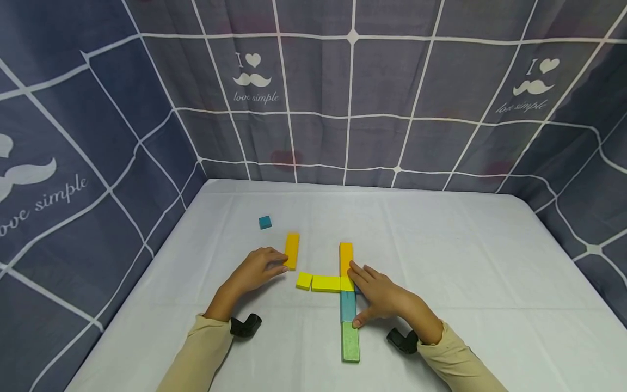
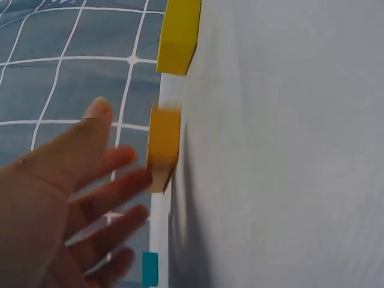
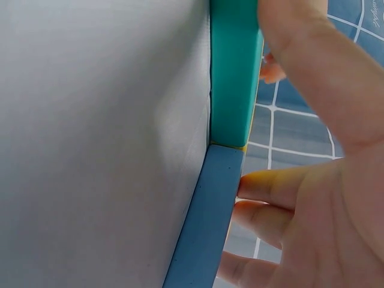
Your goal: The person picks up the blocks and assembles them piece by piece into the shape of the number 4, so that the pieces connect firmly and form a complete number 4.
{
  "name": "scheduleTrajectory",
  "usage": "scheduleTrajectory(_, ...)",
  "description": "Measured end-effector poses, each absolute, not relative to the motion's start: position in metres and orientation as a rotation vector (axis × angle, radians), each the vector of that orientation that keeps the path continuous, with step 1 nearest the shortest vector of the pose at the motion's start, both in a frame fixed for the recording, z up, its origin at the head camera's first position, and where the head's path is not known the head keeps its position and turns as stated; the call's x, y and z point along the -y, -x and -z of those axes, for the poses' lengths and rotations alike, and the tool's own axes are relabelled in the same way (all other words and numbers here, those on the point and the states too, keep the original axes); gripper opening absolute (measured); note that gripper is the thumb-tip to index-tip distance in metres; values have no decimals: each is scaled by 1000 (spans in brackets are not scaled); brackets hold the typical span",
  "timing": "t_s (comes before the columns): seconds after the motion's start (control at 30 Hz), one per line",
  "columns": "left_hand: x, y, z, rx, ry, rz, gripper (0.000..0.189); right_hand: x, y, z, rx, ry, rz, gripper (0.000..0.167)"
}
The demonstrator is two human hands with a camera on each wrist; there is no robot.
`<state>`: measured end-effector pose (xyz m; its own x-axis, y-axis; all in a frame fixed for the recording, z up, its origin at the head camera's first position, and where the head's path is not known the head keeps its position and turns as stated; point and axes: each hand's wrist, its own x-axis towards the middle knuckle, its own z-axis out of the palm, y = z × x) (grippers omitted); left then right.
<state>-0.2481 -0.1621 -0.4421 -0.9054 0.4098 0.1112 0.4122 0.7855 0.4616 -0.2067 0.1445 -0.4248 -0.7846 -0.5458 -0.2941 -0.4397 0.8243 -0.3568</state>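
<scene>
My left hand (image 1: 258, 270) is at the near left side of an orange block (image 1: 292, 250), its fingertips right at the block's edge. In the left wrist view the thumb stands apart from that block and the fingers are spread. My right hand (image 1: 384, 296) lies over a joined row of blocks, fingers loosely extended. Its fingertips are at an upper orange block (image 1: 345, 255), and the thumb is by a teal block (image 1: 348, 306). A blue block (image 3: 207, 216) adjoins under the right fingers, mostly hidden from the head view. A green block (image 1: 350, 343) continues the row toward me.
A yellow block (image 1: 325, 283) extends left from the row, with a small yellow block (image 1: 304, 281) tilted at its end. Farther back sits a small blue cube (image 1: 265, 222). A white cloth (image 1: 465, 256) covers the table; dark checked curtains (image 1: 313, 136) stand behind it.
</scene>
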Motion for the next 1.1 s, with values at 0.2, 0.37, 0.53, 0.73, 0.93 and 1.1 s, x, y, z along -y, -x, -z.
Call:
scheduleTrajectory(0.2, 156, 247, 442, 2953, 692, 721, 44, -146, 207, 426, -2619, 741, 377, 112)
scheduleTrajectory(0.37, 154, 250, 447, 2988, 721, 647, 53, -146, 206, 425, -2618, 740, 387, 111)
scheduleTrajectory(0.53, 151, 254, 451, 2984, 768, 656, 53, -147, 206, 426, -2615, 755, 393, 111)
scheduleTrajectory(0.73, 146, 262, 453, 3008, 741, 675, 51, -147, 210, 428, -2597, 791, 394, 110)
scheduleTrajectory(0.93, 140, 267, 452, 3033, 720, 704, 49, -145, 210, 428, -2595, 799, 402, 111)
scheduleTrajectory(1.1, 133, 269, 449, 3023, 780, 712, 49, -146, 208, 426, -2616, 772, 385, 111)
